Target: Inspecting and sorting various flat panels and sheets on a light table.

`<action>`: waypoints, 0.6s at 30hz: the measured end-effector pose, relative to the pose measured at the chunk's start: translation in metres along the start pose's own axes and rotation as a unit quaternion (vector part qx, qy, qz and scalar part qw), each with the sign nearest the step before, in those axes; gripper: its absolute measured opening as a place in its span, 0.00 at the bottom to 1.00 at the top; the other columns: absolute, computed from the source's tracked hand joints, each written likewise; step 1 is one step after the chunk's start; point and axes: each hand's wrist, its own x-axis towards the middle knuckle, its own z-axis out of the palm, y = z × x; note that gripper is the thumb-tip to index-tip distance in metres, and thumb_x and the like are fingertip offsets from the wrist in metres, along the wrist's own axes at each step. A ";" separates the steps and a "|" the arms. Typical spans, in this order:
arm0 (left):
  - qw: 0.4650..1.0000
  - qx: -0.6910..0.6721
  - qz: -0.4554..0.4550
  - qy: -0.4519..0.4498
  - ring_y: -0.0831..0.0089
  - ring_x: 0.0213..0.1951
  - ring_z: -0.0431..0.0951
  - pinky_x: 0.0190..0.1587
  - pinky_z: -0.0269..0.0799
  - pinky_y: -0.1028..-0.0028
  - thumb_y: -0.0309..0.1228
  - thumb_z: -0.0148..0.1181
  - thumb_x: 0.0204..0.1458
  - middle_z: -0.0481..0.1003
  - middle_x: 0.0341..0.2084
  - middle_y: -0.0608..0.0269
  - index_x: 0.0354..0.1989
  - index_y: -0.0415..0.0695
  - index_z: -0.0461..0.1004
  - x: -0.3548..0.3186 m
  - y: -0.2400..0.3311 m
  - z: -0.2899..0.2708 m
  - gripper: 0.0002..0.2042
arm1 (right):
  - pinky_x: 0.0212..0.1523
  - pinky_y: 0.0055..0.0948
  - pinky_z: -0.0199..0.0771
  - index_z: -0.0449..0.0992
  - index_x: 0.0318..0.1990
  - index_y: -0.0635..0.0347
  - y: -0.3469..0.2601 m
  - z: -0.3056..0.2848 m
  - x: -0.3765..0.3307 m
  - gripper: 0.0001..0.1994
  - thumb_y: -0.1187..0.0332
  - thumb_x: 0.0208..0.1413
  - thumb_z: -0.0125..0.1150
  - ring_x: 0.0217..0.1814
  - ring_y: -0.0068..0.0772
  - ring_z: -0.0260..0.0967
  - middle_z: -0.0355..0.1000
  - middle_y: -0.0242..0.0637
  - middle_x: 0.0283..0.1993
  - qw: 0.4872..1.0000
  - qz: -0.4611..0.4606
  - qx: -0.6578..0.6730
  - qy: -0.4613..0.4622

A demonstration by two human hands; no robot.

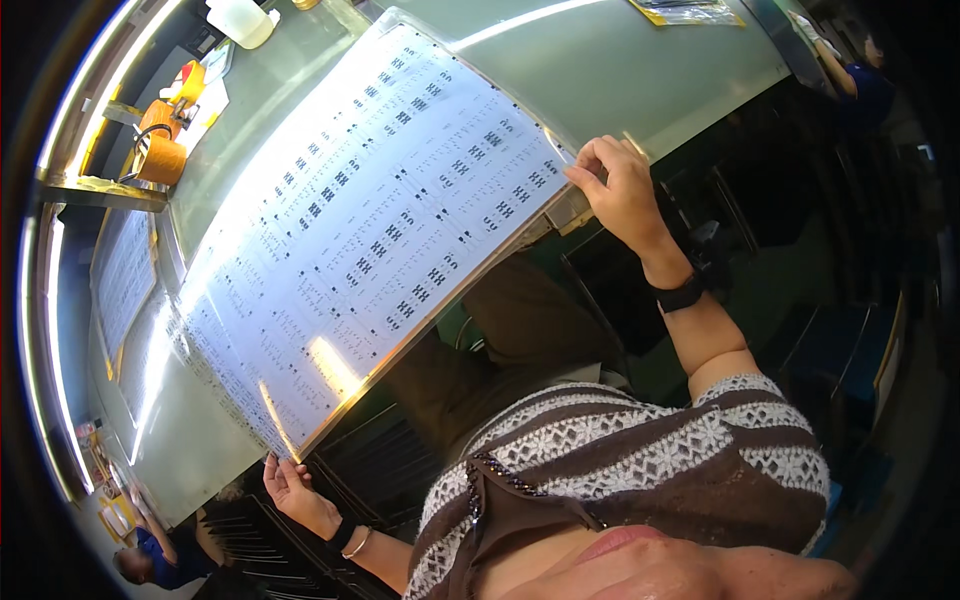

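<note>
A large glossy sheet [380, 210], printed with rows of small dark marks, lies across the table before me. Its surface shines with bright reflections. At the near left corner, my left hand [298, 497] has its fingertips closed on the sheet's edge. My right hand [622, 195] pinches the right corner between thumb and bent fingers. A thin yellowish strip [637, 146] shows just beyond the right knuckles; I cannot make out what it is. A dark wristband [680, 293] sits on my right wrist.
Orange tape rolls [160, 157] stand by a shelf at the left, with a white bottle [242, 22] farther back. The greenish table [600, 75] carries a plastic packet [690, 12]. Another sheet [122, 265] is at far left. People in blue work at far right [868, 90] and lower left.
</note>
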 end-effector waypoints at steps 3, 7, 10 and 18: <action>1.000 -0.004 -0.003 0.002 0.87 0.26 0.68 0.27 0.63 0.89 0.26 0.52 0.60 0.73 0.29 0.68 0.51 0.37 0.68 0.001 0.001 0.003 0.12 | 0.40 0.35 0.58 0.69 0.25 0.54 0.001 0.000 0.000 0.09 0.68 0.46 0.66 0.32 0.34 0.64 0.67 0.27 0.25 1.000 0.003 0.000 0.000; 1.000 -0.003 -0.006 0.001 0.86 0.26 0.68 0.27 0.64 0.89 0.26 0.53 0.59 0.73 0.29 0.68 0.51 0.36 0.68 0.003 0.001 0.005 0.13 | 0.39 0.35 0.58 0.68 0.25 0.53 0.004 0.000 0.000 0.09 0.67 0.47 0.66 0.32 0.34 0.64 0.67 0.27 0.25 1.000 0.013 -0.001 -0.016; 0.999 -0.001 0.011 0.030 0.86 0.26 0.70 0.28 0.66 0.88 0.27 0.56 0.58 0.73 0.29 0.69 0.48 0.38 0.70 0.000 -0.007 0.001 0.11 | 0.38 0.36 0.57 0.68 0.24 0.54 0.002 0.005 0.001 0.10 0.66 0.47 0.66 0.32 0.34 0.63 0.67 0.26 0.24 0.999 -0.013 -0.030 -0.011; 0.998 -0.019 0.011 0.056 0.84 0.28 0.72 0.31 0.67 0.86 0.29 0.56 0.58 0.73 0.29 0.68 0.38 0.41 0.70 0.001 -0.013 0.000 0.05 | 0.36 0.35 0.60 0.67 0.24 0.56 0.006 0.012 0.001 0.12 0.67 0.46 0.67 0.30 0.35 0.63 0.66 0.30 0.23 1.000 0.000 -0.008 -0.011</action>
